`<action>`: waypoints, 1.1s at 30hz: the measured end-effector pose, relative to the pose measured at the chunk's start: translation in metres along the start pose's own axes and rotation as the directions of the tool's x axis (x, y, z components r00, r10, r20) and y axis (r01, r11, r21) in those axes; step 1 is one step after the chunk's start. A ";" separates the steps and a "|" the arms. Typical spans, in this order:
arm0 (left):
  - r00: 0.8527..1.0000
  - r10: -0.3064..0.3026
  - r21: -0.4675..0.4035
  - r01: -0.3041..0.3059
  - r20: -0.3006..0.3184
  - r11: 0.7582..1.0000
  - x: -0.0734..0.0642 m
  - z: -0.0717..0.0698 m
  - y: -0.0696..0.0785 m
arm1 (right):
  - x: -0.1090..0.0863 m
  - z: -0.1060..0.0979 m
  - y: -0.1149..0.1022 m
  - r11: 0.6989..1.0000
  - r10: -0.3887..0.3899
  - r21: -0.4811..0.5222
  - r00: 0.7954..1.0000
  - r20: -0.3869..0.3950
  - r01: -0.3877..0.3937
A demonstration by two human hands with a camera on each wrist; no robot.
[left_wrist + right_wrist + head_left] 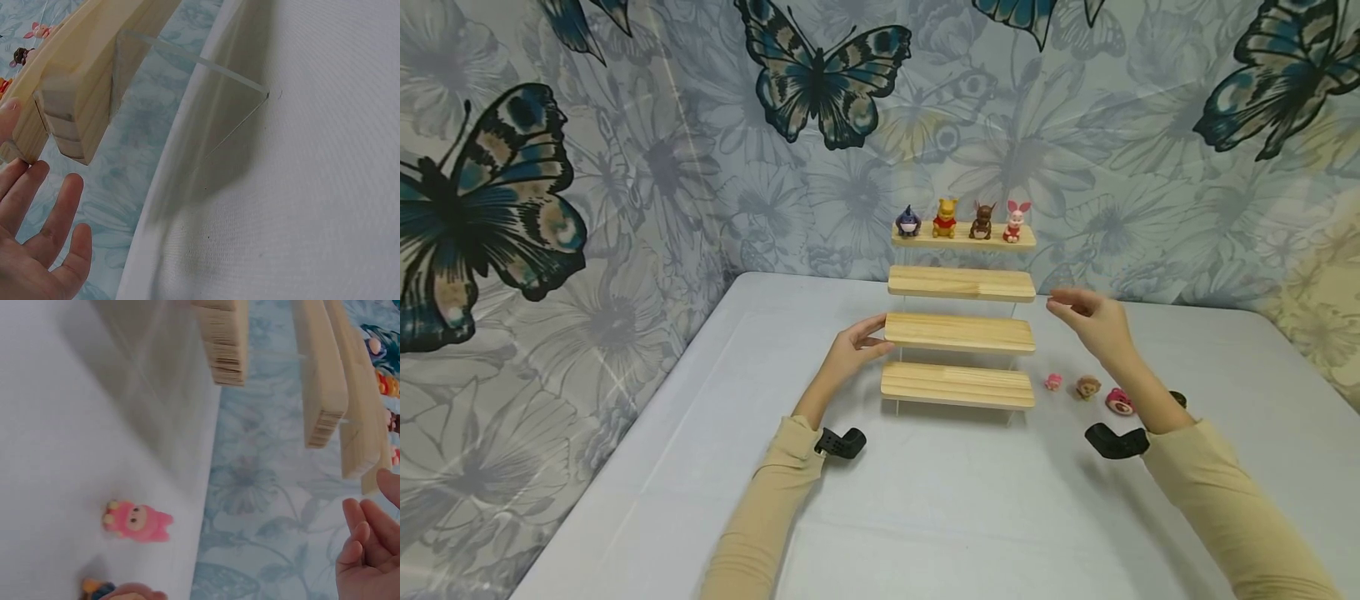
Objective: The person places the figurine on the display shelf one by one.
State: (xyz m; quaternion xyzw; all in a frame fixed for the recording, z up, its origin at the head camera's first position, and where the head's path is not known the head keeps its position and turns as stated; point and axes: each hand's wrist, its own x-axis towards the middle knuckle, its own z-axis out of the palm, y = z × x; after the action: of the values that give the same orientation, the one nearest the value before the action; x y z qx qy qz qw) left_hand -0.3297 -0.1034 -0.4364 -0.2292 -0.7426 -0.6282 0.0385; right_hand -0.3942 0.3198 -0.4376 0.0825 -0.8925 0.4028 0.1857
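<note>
while the left hand [853, 348] pinches the left end of the second-lowest board [958, 333] of a four-tier wooden stand [957, 383], its free fingers spread apart, the right hand [1093, 325] hangs just beside the right end of the second board from the top [961, 283], fingers loosely bent and holding nothing. the stand is upright on the white bench [955, 517]. along its top board [962, 241] sit, left to right, a dark blue figure [908, 222], a yellow bear in red [945, 218], a brown figure [981, 222] and a pink-eared figure [1014, 223]. right of the stand, on the bench, a small pink figure [1053, 382], a lion-like figure [1087, 387] and a deep-pink bear [1118, 402] form a row (a dark object [1178, 399] beyond is partly hidden by the right forearm [1157, 400]). butterfly-printed cloth [850, 208] covers the background.
</note>
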 end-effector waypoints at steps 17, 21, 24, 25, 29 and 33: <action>1.000 0.025 -0.006 -0.025 -0.014 1.000 0.006 0.002 -0.016 | -0.028 -0.001 -0.004 0.993 -0.002 -0.119 0.999 0.049 0.008; 0.999 0.034 0.012 -0.034 -0.006 0.999 0.004 0.001 -0.010 | -0.036 -0.003 -0.006 0.990 -0.004 -0.141 0.997 0.079 0.015; 0.999 0.039 0.024 -0.039 -0.005 0.999 0.003 0.001 -0.007 | -0.040 -0.006 -0.006 0.989 -0.019 -0.141 0.994 0.106 0.034; 0.999 0.035 0.026 -0.035 -0.004 0.999 0.003 0.001 -0.007 | -0.041 -0.007 -0.006 0.990 -0.018 -0.139 0.994 0.111 0.034; 1.000 0.007 0.039 -0.007 0.002 0.999 0.001 0.001 -0.001 | -0.049 -0.013 -0.017 0.985 -0.040 -0.160 0.984 0.172 0.069; 1.000 -0.017 0.045 0.016 0.002 0.999 0.000 0.000 0.000 | -0.065 -0.025 -0.062 0.987 -0.017 -0.151 0.964 0.265 0.059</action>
State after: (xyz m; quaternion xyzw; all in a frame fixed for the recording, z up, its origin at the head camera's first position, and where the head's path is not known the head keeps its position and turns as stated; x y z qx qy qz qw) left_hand -0.3297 -0.1031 -0.4366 -0.2230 -0.7585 -0.6112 0.0376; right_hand -0.3094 0.2974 -0.4055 0.1374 -0.9364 0.3130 0.0793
